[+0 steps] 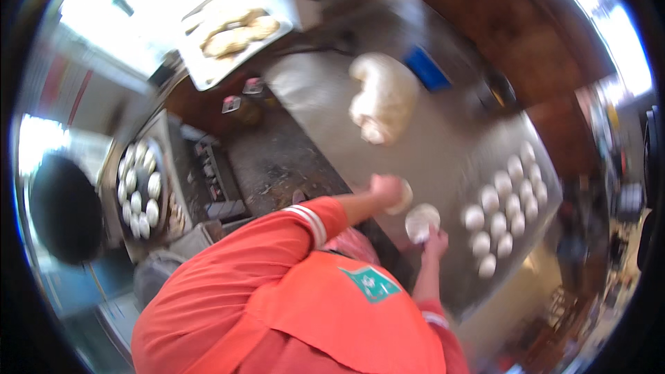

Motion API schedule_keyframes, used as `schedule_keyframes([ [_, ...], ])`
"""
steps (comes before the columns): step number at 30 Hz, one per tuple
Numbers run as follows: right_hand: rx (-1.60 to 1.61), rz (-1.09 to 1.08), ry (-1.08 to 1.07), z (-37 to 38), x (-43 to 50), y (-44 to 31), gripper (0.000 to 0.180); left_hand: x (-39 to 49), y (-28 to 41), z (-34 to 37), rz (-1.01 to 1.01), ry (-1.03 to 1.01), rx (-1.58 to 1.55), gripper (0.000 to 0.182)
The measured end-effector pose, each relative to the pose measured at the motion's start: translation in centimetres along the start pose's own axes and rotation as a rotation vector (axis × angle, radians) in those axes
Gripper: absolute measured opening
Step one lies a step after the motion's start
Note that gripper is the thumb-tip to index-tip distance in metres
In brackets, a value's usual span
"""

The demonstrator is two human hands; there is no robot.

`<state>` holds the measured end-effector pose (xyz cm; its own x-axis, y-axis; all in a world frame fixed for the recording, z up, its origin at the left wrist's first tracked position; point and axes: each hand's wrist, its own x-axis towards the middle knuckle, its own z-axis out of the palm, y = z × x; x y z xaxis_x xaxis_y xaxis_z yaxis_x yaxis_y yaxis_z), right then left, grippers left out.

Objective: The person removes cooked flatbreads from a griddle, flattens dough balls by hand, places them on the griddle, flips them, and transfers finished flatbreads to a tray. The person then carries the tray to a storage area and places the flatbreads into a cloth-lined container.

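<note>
My left hand (387, 190) is at the near edge of the metal worktable (337, 130), closed about a pale piece of dough (404, 197); motion blur hides the fingers. Beside it, my right hand (437, 243) holds the near rim of a flattened dough round (422, 221), with the thumb and fingers at its edge. Farther up the table lies a large, curved mass of dough (392, 96). To the right, several small dough balls (499, 223) sit in loose rows.
A blue box-like object (427, 68) lies beyond the large dough. At upper left stands a tray of baked breads (234, 36). A round pan (165, 182) at left holds several dough pieces. Two jars with pinkish lids (244, 96) stand below the tray.
</note>
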<state>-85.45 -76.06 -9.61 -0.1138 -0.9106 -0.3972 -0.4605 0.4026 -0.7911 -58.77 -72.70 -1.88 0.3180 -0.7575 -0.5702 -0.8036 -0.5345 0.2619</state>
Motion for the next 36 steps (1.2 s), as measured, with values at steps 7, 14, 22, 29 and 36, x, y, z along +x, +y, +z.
schedule_keyframes([
  [7,-0.471,-0.372,-0.425,-2.6,-4.7,-8.7,0.032,-10.8,-9.8,2.3,0.317,-0.051,-1.001,0.039],
  [14,-0.311,-0.280,-1.027,18.7,-18.8,-16.3,0.034,-26.0,-36.2,10.5,0.057,0.224,-2.186,0.037],
  [22,-0.541,-0.891,-1.621,51.8,-53.3,-16.6,0.030,-44.5,-67.3,15.9,-0.584,1.674,-2.210,0.025],
  [29,-0.368,-1.539,-1.819,71.0,-84.6,-14.1,0.031,-52.9,-87.8,16.5,-1.199,1.818,-0.842,0.050],
  [36,-0.906,-2.035,-1.566,79.0,-89.3,-7.8,0.050,-51.3,-91.9,18.7,-1.365,0.955,-0.713,0.110],
])
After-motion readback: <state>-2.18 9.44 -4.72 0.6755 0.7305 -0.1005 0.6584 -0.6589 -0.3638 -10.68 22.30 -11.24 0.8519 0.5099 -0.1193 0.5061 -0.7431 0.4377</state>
